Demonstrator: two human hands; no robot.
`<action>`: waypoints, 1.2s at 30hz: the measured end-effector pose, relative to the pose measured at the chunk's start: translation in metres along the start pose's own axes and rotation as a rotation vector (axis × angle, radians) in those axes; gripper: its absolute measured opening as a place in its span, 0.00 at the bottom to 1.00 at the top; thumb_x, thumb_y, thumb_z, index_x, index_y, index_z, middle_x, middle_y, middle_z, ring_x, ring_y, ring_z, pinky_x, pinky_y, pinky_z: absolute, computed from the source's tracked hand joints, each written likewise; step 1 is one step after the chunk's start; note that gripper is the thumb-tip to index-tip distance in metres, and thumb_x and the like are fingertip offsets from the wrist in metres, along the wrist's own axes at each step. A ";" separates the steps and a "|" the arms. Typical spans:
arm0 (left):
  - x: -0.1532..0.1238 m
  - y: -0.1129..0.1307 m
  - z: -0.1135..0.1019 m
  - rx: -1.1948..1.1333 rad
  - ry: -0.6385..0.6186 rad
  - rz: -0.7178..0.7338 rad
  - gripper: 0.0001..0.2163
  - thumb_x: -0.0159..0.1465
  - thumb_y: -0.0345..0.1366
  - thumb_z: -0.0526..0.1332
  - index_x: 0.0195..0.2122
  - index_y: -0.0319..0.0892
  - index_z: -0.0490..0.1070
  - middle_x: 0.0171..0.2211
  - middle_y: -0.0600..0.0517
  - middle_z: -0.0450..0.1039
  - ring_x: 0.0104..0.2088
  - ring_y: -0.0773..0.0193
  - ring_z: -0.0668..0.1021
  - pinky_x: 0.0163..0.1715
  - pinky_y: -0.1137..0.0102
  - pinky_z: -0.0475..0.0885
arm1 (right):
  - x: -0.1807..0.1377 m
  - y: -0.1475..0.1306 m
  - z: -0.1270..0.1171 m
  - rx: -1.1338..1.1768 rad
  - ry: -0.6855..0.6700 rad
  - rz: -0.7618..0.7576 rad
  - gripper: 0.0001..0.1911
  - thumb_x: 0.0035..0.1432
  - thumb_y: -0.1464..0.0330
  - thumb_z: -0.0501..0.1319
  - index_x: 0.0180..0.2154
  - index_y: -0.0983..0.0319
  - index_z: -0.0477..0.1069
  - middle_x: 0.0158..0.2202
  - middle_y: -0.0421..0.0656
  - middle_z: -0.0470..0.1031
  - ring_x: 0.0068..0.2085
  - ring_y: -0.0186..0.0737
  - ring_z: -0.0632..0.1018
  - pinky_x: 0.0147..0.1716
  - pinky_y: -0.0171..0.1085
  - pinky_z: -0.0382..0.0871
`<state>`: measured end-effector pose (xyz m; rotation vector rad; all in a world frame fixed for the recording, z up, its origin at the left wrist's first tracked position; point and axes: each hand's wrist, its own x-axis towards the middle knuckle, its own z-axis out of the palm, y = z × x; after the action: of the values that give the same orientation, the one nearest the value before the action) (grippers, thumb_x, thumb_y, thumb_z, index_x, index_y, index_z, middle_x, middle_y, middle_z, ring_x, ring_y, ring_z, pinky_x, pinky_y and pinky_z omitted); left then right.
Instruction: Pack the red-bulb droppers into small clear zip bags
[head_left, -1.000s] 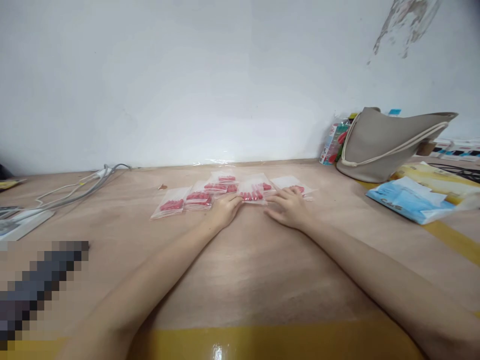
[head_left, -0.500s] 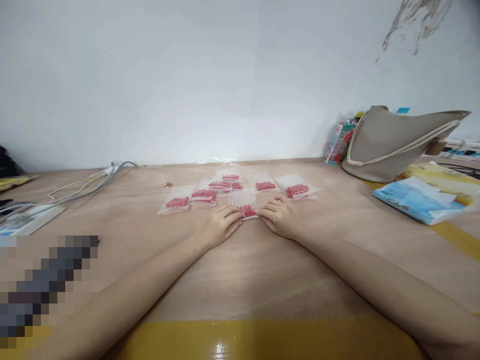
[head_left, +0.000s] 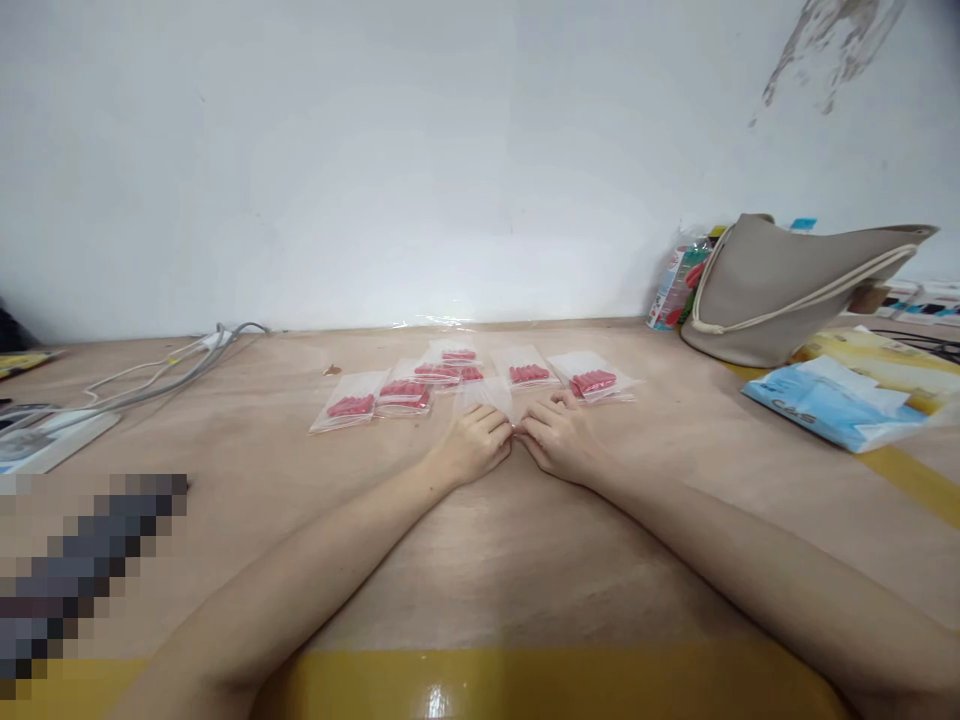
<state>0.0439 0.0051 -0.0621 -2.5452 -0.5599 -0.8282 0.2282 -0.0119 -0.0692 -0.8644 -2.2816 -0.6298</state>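
Note:
A small clear plastic bag (head_left: 489, 393) lies on the table with its near edge between my two hands. My left hand (head_left: 478, 445) is closed at that edge and covers most of the red pieces inside. Right beside it, my right hand (head_left: 556, 436) pinches the bag's near right corner, the fingertips of both hands almost meeting. Just beyond lie several similar bags with red stick-like pieces, among them a left one (head_left: 351, 404), a middle one (head_left: 529, 372) and a right one (head_left: 592, 382).
A grey bag with a cord (head_left: 772, 290) leans at the back right, beside a clear printed package (head_left: 671, 285). In front of it is a blue tissue pack (head_left: 832, 400). Cables (head_left: 187, 370) and a white power strip (head_left: 64, 440) lie left. A white wall stands behind.
My left hand has slid right along the bag's near edge, up to my right hand, and now hides the red pieces. My right hand has stayed at the corner.

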 end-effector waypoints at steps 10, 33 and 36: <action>-0.009 -0.006 -0.019 0.069 -0.008 0.008 0.07 0.62 0.28 0.52 0.30 0.38 0.68 0.28 0.48 0.71 0.31 0.61 0.73 0.32 0.66 0.69 | 0.000 0.001 -0.010 0.021 0.029 0.062 0.09 0.57 0.72 0.54 0.25 0.63 0.68 0.26 0.41 0.72 0.30 0.35 0.68 0.40 0.41 0.52; -0.041 -0.017 -0.040 -0.011 0.044 -0.040 0.06 0.65 0.32 0.54 0.33 0.39 0.69 0.28 0.51 0.72 0.28 0.65 0.72 0.31 0.71 0.69 | -0.004 0.002 -0.008 0.205 0.000 0.058 0.07 0.55 0.67 0.58 0.37 0.60 0.68 0.38 0.44 0.74 0.37 0.38 0.73 0.36 0.38 0.59; -0.040 -0.014 -0.042 -0.109 0.047 -0.062 0.11 0.63 0.36 0.56 0.45 0.39 0.66 0.37 0.47 0.73 0.37 0.61 0.74 0.38 0.67 0.70 | -0.006 0.003 -0.006 0.285 0.011 0.074 0.04 0.56 0.72 0.55 0.34 0.60 0.67 0.38 0.43 0.74 0.34 0.35 0.74 0.32 0.34 0.63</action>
<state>-0.0120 -0.0132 -0.0527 -2.6105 -0.5974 -0.9623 0.2362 -0.0162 -0.0683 -0.7983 -2.2471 -0.2661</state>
